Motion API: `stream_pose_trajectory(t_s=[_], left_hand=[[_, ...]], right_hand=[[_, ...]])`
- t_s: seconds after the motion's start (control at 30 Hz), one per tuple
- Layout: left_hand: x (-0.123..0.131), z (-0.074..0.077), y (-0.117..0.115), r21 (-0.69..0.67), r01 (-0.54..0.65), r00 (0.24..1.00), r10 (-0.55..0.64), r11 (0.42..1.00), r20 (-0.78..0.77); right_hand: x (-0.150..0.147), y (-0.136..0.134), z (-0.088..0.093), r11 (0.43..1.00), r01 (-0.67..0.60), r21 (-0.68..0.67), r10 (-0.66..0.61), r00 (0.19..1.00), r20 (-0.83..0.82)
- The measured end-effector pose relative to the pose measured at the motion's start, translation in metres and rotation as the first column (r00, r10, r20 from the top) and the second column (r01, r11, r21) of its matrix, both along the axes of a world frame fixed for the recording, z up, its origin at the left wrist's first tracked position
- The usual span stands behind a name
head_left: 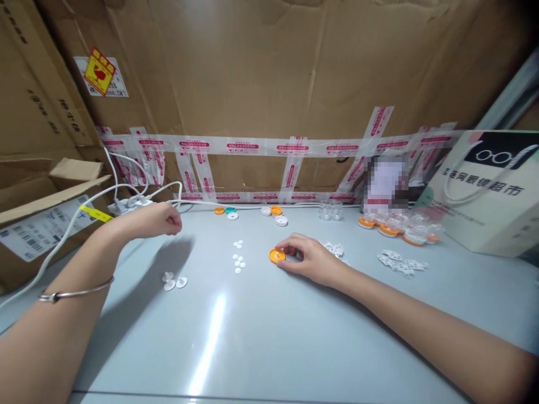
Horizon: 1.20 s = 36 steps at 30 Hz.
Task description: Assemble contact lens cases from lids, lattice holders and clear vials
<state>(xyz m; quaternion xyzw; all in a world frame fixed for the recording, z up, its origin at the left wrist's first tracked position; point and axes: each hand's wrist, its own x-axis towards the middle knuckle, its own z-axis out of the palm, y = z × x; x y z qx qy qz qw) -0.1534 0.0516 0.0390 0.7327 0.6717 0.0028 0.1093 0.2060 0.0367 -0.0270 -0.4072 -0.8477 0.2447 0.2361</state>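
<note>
"Orange cap (275, 260), shallow and apparently plastic: where does it lie, and what holds it?"

"Taken as the dial's centre, at or just above the grey table (252, 331); contact cannot be told. From three o'clock the right hand (310, 257) clasps its rim between thumb and fingers. Something small and white shows inside."

"And the left hand (154, 220)?"

"Raised above the table towards ten o'clock, fingers curled; whether they pinch anything cannot be told. Stemmed white discs (182, 282) lie at about half past eight, smaller white discs (240, 258) at nine."

"How should the cap handle?"

"Judged by appearance: light, stiff, rather smooth, liable to skid under a one-sided push, and not notably fragile. Best held across the rim, near twelve and six o'clock, leaving the hollow uncovered."
</note>
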Motion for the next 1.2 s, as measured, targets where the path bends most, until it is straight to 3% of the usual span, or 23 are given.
stream_pose_trajectory(t_s=[0.1,0.17,0.3,0.37,0.43,0.7,1.2], left_hand=[[0.035,0.009,-0.013,0.266,0.061,0.994,-0.084,0.962,0.077],[0.069,0.007,-0.024,0.341,0.187,0.955,-0.253,0.921,0.158],[0.135,-0.013,-0.041,0.367,0.378,0.804,-0.498,0.85,0.326],[0.157,-0.026,-0.043,0.402,0.385,0.739,-0.539,0.831,0.405],[0.169,-0.037,-0.041,0.433,0.387,0.721,-0.56,0.814,0.408],[0.175,-0.064,-0.026,0.516,0.364,0.751,-0.572,0.776,0.33],[0.175,-0.069,-0.026,0.527,0.361,0.751,-0.575,0.769,0.325]], right_hand=[[-0.001,0.001,-0.001,1.0,0.005,0.008,-0.005,1.0,-0.011],[-0.001,0.001,-0.001,1.0,0.005,0.005,-0.005,1.0,-0.017],[0.0,0.002,-0.002,1.0,-0.008,0.009,0.008,0.999,-0.032],[0.0,0.003,-0.002,1.0,-0.018,0.016,0.019,0.999,-0.042],[0.0,0.004,-0.003,0.999,-0.032,0.021,0.033,0.998,-0.049],[0.002,0.006,-0.008,0.999,-0.048,0.025,0.049,0.997,-0.064],[0.0,0.005,-0.005,0.999,-0.033,0.019,0.034,0.997,-0.063]])
